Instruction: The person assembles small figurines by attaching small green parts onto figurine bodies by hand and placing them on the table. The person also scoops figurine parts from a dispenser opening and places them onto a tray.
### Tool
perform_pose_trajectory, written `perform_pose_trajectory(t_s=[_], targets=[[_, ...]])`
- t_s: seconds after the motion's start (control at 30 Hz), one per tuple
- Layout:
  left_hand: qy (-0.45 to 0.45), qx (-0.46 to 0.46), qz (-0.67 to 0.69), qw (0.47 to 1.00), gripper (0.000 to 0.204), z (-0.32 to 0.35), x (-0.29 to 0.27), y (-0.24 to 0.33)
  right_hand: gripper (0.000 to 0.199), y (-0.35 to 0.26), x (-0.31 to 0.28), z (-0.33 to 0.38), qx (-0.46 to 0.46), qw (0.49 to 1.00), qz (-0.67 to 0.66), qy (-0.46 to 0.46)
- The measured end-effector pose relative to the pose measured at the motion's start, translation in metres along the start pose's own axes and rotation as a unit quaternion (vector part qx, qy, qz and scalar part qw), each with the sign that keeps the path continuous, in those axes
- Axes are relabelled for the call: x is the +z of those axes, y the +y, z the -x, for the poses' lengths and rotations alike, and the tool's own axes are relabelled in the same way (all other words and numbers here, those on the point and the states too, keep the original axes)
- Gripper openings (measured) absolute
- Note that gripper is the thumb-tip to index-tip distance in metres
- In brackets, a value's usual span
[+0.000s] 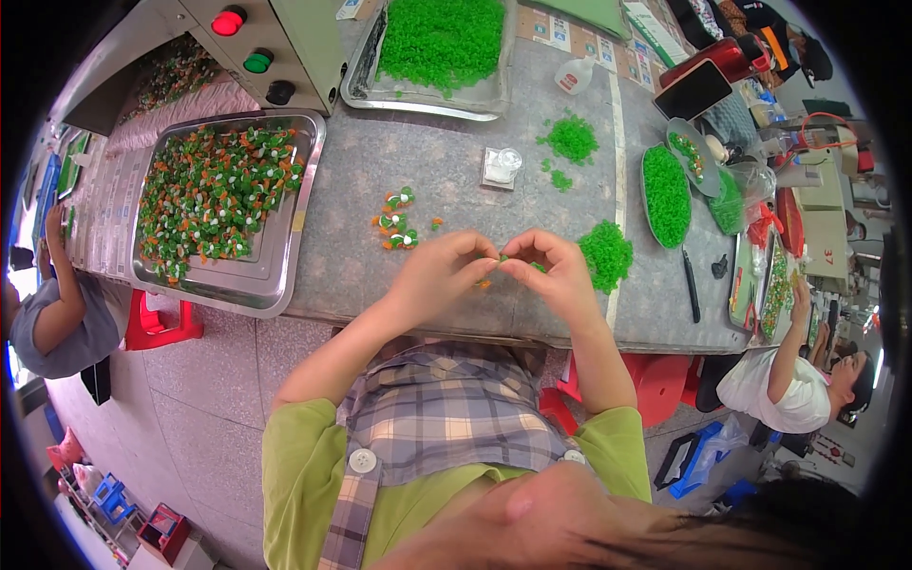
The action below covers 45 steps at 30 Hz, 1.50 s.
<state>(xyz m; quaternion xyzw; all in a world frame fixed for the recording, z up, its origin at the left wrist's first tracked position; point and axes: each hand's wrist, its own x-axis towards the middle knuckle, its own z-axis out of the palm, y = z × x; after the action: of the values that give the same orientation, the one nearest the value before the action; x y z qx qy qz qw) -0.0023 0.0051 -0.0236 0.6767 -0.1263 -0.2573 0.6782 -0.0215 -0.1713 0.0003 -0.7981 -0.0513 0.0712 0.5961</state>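
Close to the table's front edge, my left hand (439, 274) and my right hand (559, 277) meet fingertip to fingertip. Both pinch a small green piece (503, 257), mostly hidden by the fingers. Just below them an orange bit (484, 284) shows; whether it is held or lies on the table I cannot tell. To the left of my left hand sits a little cluster of green, orange and white pieces (395, 221). A heap of loose green pieces (606, 256) lies right beside my right hand.
At left stands a metal tray (302, 180) of mixed pieces, beside a machine (285, 47) with lights. Another tray (418, 109) holds green pieces. Smaller green heaps (570, 140), a white square container (500, 168), an oval green-filled dish (667, 195) and a black pen-like tool (691, 285) lie around. Other people work on both sides.
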Motion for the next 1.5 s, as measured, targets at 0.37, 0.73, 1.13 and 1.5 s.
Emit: perform_pose_trajectory(t_s=[0.37,0.73,1.13,1.5], targets=[[0.084,0.094,-0.138,0.982,0.013,-0.004,0.004,0.007,0.011,0.009,-0.019,-0.027,0.096,0.980,-0.174,-0.030],[0.030,0.170,-0.352,0.920,0.016,0.005,-0.003,-0.010,0.014,-0.009,-0.025,-0.082,-0.025,0.950,0.303,0.076],[0.066,-0.028,0.202,0.977,0.022,-0.008,-0.008,0.001,0.011,0.000,-0.028,-0.074,0.009,0.983,0.163,0.088],[0.002,-0.050,0.270,0.962,0.035,-0.008,0.000,0.012,0.009,-0.003,0.006,-0.017,-0.044,0.976,-0.205,0.052]])
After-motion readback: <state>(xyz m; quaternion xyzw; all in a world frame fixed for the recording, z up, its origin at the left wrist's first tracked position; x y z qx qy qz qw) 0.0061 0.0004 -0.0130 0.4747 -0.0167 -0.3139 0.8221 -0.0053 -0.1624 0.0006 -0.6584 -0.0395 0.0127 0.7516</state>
